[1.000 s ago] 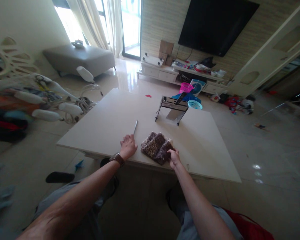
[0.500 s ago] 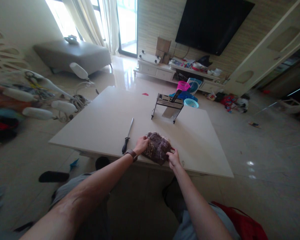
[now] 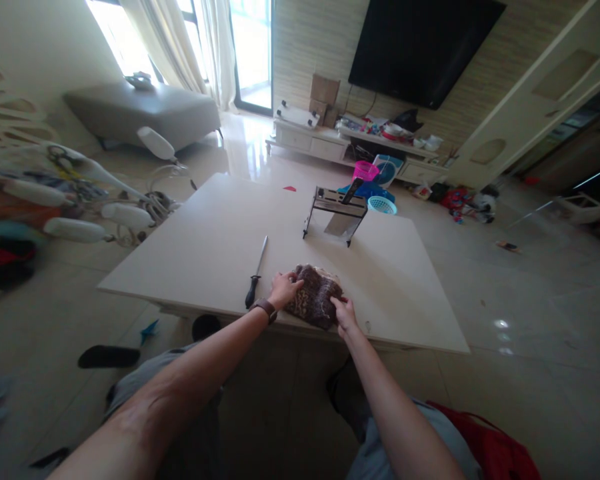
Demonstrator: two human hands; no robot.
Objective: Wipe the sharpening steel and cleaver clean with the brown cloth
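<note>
A dark brown, fuzzy patterned cloth (image 3: 314, 298) with a paler back edge lies bunched at the near edge of the white table (image 3: 190, 233). My left hand (image 3: 284, 290) grips its left side, with fingers reaching over the top. At its right side, my right hand (image 3: 345, 313) pinches the edge between thumb and fingers. Just left of my left hand rests a sharpening steel (image 3: 253, 289), its black handle toward me. Farther back stands a clear-sided knife block (image 3: 335, 213) with a black-handled, wide-bladed knife (image 3: 351, 193) in it.
A small red piece (image 3: 289, 189) lies near the table's far edge. Beyond that edge are a pink basket (image 3: 366, 171) and a light blue basket (image 3: 382, 205). A lamp with white shades (image 3: 127, 215) stands close to the table's left side.
My left fingers have stretched a little farther over the cloth. My right thumb has shifted slightly up and onto its edge. The cloth stays in nearly the same place.
</note>
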